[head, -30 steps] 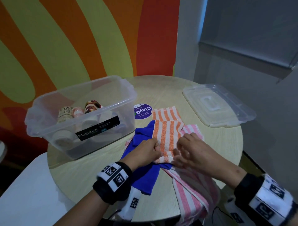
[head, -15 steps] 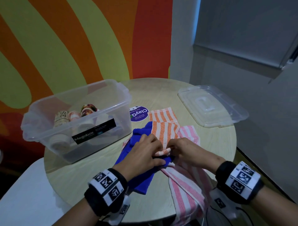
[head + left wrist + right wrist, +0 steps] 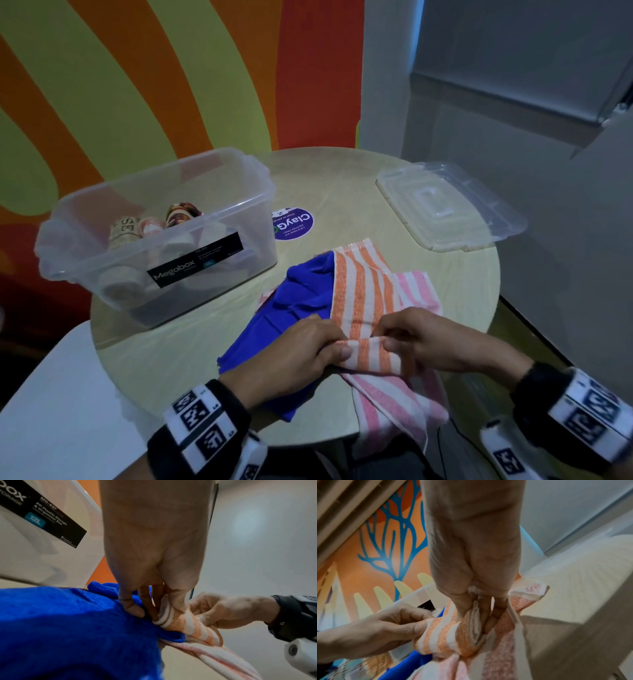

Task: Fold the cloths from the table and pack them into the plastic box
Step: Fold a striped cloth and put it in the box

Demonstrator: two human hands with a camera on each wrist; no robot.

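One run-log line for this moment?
step: rolling orange striped cloth | left hand: pinches roll | right hand: pinches roll | plastic box: open

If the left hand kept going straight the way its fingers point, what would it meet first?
Probably the right hand: the left hand points across the rolled end of the orange striped cloth toward it, though depth is unclear.

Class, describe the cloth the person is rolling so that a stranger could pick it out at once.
On the round table, right of the clear plastic box, three cloths overlap. Both hands pinch the top one, the orange-striped cloth; the blue cloth is plain, the pink-striped cloth paler.
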